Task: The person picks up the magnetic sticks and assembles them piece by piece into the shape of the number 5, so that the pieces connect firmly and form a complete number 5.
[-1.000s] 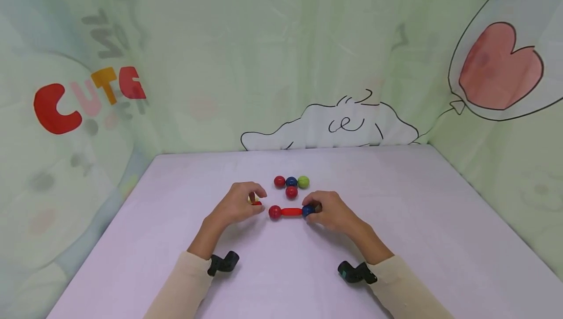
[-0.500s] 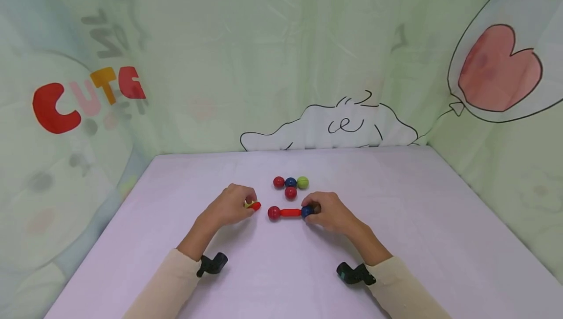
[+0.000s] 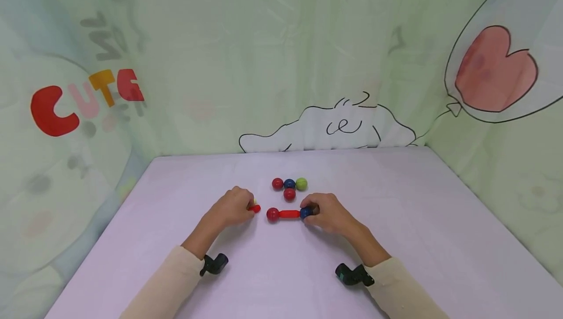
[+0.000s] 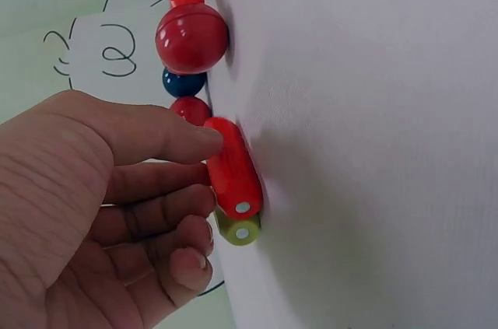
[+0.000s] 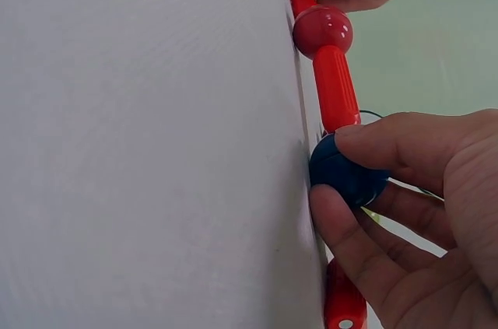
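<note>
My left hand (image 3: 232, 206) pinches a short red rod (image 4: 235, 169) between thumb and fingers, low over the white tabletop. A yellow-green rod (image 4: 240, 231) with a silvery round end lies right beside it, partly hidden. To the right, a red ball (image 3: 272, 214) joins one end of another red rod (image 3: 289, 214), and a blue ball (image 5: 346, 173) sits at its other end. My right hand (image 3: 330, 214) grips that blue ball with thumb and fingertips. Below this hand, in the right wrist view, lies a further red rod (image 5: 344, 298), mostly covered in the head view.
Behind the joined piece, a red ball (image 3: 277, 183), a blue ball (image 3: 289, 183) and a green ball (image 3: 301, 184) stand in a row. Another red ball (image 3: 289, 194) touches the row's front. A printed cloth (image 3: 198, 65) hangs beyond the table (image 3: 281, 270).
My left hand has drawn back slightly to the left, and its spread fingers have closed onto the red rod. The right hand keeps its grip on the blue ball in the same place.
</note>
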The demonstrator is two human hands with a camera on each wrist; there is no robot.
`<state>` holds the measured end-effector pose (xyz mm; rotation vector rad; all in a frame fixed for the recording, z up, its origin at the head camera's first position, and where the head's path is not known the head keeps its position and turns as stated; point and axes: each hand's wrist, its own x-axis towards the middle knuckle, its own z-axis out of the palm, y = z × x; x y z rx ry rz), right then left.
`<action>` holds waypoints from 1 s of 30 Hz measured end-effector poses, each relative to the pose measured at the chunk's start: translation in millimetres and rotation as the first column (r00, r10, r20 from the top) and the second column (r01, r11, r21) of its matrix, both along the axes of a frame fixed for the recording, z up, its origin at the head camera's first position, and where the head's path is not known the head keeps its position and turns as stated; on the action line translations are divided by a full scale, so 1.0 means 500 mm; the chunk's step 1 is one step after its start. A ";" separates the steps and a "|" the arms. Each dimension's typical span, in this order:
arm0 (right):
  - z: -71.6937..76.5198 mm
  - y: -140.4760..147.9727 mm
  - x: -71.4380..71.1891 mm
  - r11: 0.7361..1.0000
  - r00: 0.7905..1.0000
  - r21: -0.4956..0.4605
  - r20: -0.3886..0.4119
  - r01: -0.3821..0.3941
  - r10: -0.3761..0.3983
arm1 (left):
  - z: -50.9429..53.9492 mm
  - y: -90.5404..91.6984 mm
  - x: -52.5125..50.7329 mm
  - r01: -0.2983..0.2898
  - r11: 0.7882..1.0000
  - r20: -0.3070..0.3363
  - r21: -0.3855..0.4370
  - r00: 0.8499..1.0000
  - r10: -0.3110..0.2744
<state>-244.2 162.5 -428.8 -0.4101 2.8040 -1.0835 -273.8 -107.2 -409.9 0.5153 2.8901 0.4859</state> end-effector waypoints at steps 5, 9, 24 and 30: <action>0.001 0.000 0.000 1.000 1.000 -0.005 0.004 0.004 -0.004 | 0.000 0.007 0.006 -0.029 0.998 0.014 -0.047 0.999 0.030; 0.001 0.001 -0.002 1.000 1.000 -0.009 0.009 0.008 -0.008 | 0.002 0.008 0.009 -0.017 0.997 0.024 -0.070 1.000 0.019; 0.001 -0.003 -0.004 1.000 1.000 -0.006 0.028 -0.007 0.007 | -0.008 0.010 0.023 0.045 0.993 0.138 0.110 0.989 -0.060; 0.003 -0.006 -0.005 1.000 1.000 0.018 0.023 -0.011 0.011 | -0.012 0.016 0.029 0.042 0.969 0.205 0.243 0.974 -0.093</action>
